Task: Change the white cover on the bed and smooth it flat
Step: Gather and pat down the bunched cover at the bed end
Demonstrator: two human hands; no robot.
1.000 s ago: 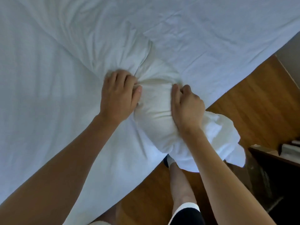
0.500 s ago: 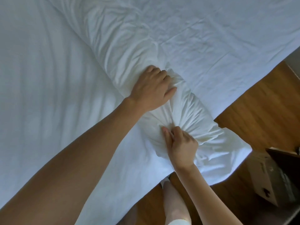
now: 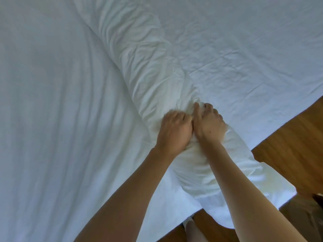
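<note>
The white cover (image 3: 52, 105) lies spread over the bed. A long bunched roll of the cover (image 3: 139, 55) runs diagonally from the top centre down to the bed's near corner, where its thick end (image 3: 209, 175) hangs past the edge. My left hand (image 3: 174, 131) and my right hand (image 3: 208, 123) sit side by side on the roll, knuckles up, fingers curled into gathered folds of the white fabric. Both fingertips are buried in the cloth.
Wooden floor (image 3: 288, 137) shows at the right beyond the bed's edge. A brown cardboard box (image 3: 304, 217) stands at the bottom right corner. My foot in a white sock (image 3: 190, 227) stands on the floor by the bed corner.
My right hand moved up along the roll and now lies beside my left hand. My left hand shifted slightly down. The view has moved closer over the bed.
</note>
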